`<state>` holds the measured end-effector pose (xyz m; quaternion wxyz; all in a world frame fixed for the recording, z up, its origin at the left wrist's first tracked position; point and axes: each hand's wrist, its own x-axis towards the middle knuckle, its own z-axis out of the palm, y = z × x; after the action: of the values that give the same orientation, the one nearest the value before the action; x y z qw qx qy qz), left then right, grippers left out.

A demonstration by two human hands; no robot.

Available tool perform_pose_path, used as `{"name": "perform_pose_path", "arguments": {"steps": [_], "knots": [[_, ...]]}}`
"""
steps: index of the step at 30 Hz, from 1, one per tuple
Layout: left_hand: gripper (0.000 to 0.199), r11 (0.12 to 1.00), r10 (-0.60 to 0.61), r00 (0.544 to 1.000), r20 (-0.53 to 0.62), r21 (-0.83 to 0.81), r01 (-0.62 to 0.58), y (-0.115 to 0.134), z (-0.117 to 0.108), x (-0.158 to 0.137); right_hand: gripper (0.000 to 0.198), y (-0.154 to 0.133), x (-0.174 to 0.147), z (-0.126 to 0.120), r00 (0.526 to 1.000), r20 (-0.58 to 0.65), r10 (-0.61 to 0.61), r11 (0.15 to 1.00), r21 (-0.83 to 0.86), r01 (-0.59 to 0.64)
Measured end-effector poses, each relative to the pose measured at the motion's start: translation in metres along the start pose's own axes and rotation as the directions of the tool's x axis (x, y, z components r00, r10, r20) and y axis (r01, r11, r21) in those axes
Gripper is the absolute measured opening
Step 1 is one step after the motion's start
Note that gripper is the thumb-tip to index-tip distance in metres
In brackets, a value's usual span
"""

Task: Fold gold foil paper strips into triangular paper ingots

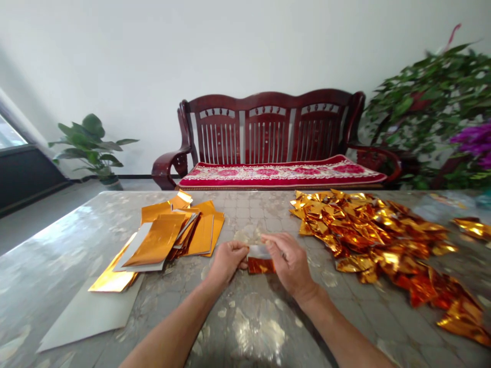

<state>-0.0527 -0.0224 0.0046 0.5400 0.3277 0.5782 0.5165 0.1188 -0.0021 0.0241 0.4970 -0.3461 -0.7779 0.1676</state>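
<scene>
Had bare left hand (229,261) and bare right hand (290,263), uncovered from fingers (240,251) back. Narrowed at bare wrists (312,295) behind fingers, then widened into smooth, rounded forearms (180,317) farther behind, likewise bare right back to lower edge of view. Showed only soft, blurred detail at fingers' ends.

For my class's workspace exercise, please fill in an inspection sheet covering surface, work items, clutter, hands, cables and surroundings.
Surface: glossy, patterned table.
Work items: gold sheets stacked unevenly at left, partly overlapping a large pale sheet; small foil piece at centre; heaped foil shapes at right.
Clutter: clear plastic at far right, blurred.
Hands: left hand and right hand pinch the small foil piece from opposite sides.
Cables: nothing seen.
Surroundings: wooden bench with red patterned cover; left plant; right plant; purple flowers; pale wall.
</scene>
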Motion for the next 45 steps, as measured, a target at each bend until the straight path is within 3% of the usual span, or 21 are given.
{"name": "perform_pose_path", "arguments": {"steps": [3, 5, 8, 9, 11, 14, 16, 18, 21, 28, 34, 39, 45], "knots": [[0.013, 0.999, 0.01, 1.0, -0.027, 0.036, -0.009, 0.0, -0.007, 0.008, 0.029, 0.022, 0.009, -0.02, 0.962, -0.165, 0.217, 0.976, 0.051, -0.211], [0.015, 0.997, 0.035, 0.999, -0.035, 0.063, -0.032, -0.001, -0.014, 0.012, 0.026, 0.041, 0.011, -0.03, 0.962, -0.092, 0.258, 0.966, 0.038, -0.256], [0.027, 0.939, 0.205, 0.977, -0.057, 0.294, -0.18, -0.004, -0.025, 0.015, 0.036, 0.066, 0.008, -0.035, 0.986, 0.05, 0.159, 0.987, -0.03, -0.157], [0.03, 0.873, 0.311, 0.95, -0.029, 0.405, -0.273, -0.004, -0.028, 0.014, 0.041, 0.071, 0.006, -0.034, 0.989, 0.084, 0.118, 0.992, -0.062, -0.113], [0.038, 0.667, 0.511, 0.853, 0.106, 0.576, -0.472, -0.005, -0.031, 0.008, 0.049, 0.078, 0.004, -0.032, 0.989, 0.117, 0.085, 0.987, -0.142, -0.068], [0.051, 0.394, 0.586, 0.739, 0.333, 0.679, -0.619, -0.005, -0.024, -0.005, 0.057, 0.081, 0.003, -0.027, 0.976, 0.187, 0.115, 0.963, -0.262, -0.064], [0.052, 0.281, 0.532, 0.723, 0.441, 0.713, -0.642, -0.004, -0.015, -0.012, 0.053, 0.08, 0.003, -0.024, 0.959, 0.251, 0.131, 0.952, -0.3, -0.051], [0.04, 0.231, 0.475, 0.74, 0.476, 0.744, -0.627, -0.004, -0.01, -0.014, 0.044, 0.078, 0.003, -0.022, 0.946, 0.299, 0.125, 0.952, -0.306, -0.029], [0.023, 0.234, 0.466, 0.755, 0.461, 0.759, -0.608, -0.005, -0.011, -0.008, 0.033, 0.073, 0.003, -0.021, 0.943, 0.317, 0.102, 0.959, -0.283, -0.008], [0.025, 0.287, 0.531, 0.727, 0.436, 0.715, -0.638, -0.012, -0.03, 0.007, 0.023, 0.062, 0.0, -0.017, 0.929, 0.369, 0.029, 0.978, -0.204, 0.051], [0.022, 0.312, 0.497, 0.699, 0.514, 0.646, -0.696, -0.01, -0.033, 0.005, 0.014, 0.057, -0.002, -0.017, 0.921, 0.389, 0.032, 0.984, -0.174, 0.04], [0.023, 0.243, 0.436, 0.693, 0.574, 0.666, -0.705, -0.001, -0.03, -0.004, 0.01, 0.051, -0.001, -0.018, 0.903, 0.426, 0.054, 0.979, -0.2, 0.036], [0.029, 0.198, 0.433, 0.728, 0.532, 0.732, -0.652, 0.002, -0.022, -0.004, 0.01, 0.048, 0.001, -0.014, 0.911, 0.401, 0.096, 0.971, -0.241, 0.004]]}}
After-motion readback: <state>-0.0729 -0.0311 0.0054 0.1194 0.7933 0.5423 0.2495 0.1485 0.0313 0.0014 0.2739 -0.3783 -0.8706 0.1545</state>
